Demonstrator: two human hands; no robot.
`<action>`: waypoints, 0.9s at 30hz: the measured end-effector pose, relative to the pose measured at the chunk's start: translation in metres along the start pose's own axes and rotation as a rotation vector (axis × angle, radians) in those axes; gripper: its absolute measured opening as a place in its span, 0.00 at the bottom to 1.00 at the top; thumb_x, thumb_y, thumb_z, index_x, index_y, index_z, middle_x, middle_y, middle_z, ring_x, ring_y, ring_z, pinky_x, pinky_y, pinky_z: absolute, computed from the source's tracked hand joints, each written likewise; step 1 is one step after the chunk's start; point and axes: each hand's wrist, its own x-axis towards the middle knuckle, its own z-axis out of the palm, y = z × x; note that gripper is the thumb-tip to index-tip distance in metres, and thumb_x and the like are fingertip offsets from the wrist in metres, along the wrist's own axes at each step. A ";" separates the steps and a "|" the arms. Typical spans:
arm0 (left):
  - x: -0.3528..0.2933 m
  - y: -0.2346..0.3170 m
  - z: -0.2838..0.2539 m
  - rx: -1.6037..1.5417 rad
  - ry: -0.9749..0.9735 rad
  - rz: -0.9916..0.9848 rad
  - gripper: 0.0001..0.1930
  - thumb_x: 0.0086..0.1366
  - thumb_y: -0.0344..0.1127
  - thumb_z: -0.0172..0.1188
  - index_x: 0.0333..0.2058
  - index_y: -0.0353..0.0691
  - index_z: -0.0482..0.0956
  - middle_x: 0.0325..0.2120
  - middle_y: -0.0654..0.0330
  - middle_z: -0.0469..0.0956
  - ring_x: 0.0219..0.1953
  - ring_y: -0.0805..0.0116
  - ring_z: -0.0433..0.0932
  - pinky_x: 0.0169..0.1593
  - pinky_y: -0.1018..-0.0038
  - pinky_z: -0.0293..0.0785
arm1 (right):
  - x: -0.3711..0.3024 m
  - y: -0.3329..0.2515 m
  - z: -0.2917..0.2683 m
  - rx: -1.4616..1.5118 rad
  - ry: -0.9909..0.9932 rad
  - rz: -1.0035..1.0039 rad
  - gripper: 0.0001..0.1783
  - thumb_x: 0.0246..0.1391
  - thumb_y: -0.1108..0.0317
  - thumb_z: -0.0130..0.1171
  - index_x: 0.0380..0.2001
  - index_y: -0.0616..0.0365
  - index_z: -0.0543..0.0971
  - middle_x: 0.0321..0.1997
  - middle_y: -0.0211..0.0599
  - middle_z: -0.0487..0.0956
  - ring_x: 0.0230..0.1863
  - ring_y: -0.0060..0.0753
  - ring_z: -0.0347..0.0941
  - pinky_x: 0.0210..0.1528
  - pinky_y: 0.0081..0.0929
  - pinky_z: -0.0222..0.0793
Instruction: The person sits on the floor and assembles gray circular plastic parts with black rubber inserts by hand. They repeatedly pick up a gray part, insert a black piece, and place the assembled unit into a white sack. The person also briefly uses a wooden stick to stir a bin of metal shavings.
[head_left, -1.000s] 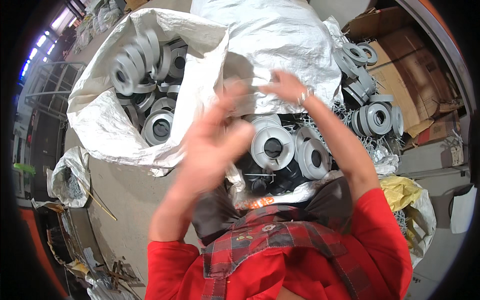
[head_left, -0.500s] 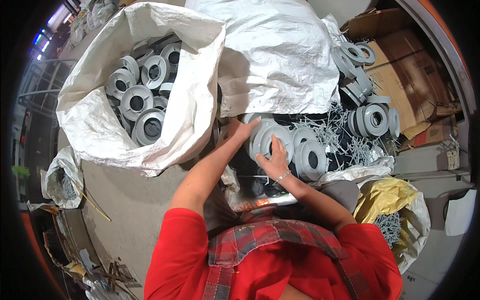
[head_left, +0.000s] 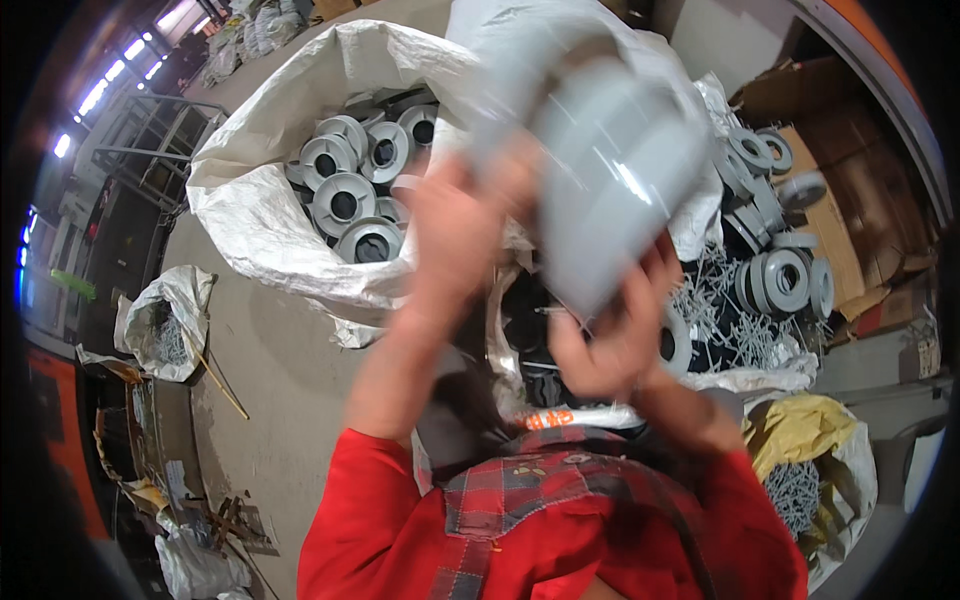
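Two hands are lifting a stack of grey plastic spools [head_left: 615,190], blurred with motion, at about one o'clock from the white woven sack [head_left: 260,215] already holding loose spools [head_left: 345,200]. Both are wrapping it: the left hand [head_left: 455,235] is pressing spread fingers against its nine o'clock side while the right hand [head_left: 610,335] is cupping underneath at six o'clock. A steady two-sided squeeze would likely be keeping the stack from sliding apart.

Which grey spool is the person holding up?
The big blurred spool lifted between both hands; the others lie in the white sack or the pile.
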 end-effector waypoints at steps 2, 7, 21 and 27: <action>0.048 0.028 -0.047 0.459 0.312 -0.133 0.24 0.56 0.57 0.62 0.25 0.36 0.76 0.21 0.60 0.76 0.24 0.72 0.74 0.27 0.74 0.68 | 0.068 0.024 0.024 0.221 -0.149 -0.156 0.30 0.41 0.64 0.61 0.50 0.63 0.71 0.55 0.57 0.69 0.57 0.61 0.63 0.59 0.45 0.59; 0.009 0.016 -0.121 0.106 0.462 0.363 0.18 0.67 0.37 0.46 0.49 0.30 0.71 0.49 0.56 0.71 0.47 0.63 0.72 0.51 0.66 0.68 | 0.087 0.096 0.024 0.187 -0.284 0.185 0.29 0.45 0.56 0.62 0.48 0.64 0.74 0.47 0.49 0.77 0.47 0.40 0.74 0.50 0.33 0.69; -0.170 -0.275 0.216 0.229 -0.539 -0.934 0.50 0.41 0.49 0.72 0.54 0.19 0.57 0.49 0.39 0.70 0.49 0.55 0.72 0.51 0.69 0.69 | -0.174 0.147 -0.085 -0.410 -1.079 1.215 0.31 0.49 0.63 0.53 0.51 0.74 0.61 0.42 0.68 0.75 0.48 0.62 0.72 0.51 0.44 0.67; -0.157 -0.220 0.227 0.041 -0.419 -0.837 0.38 0.40 0.40 0.70 0.49 0.29 0.63 0.41 0.44 0.74 0.43 0.58 0.75 0.45 0.69 0.71 | -0.181 0.120 -0.097 -0.391 -0.989 1.198 0.28 0.44 0.68 0.53 0.48 0.71 0.60 0.44 0.65 0.73 0.48 0.63 0.70 0.52 0.46 0.66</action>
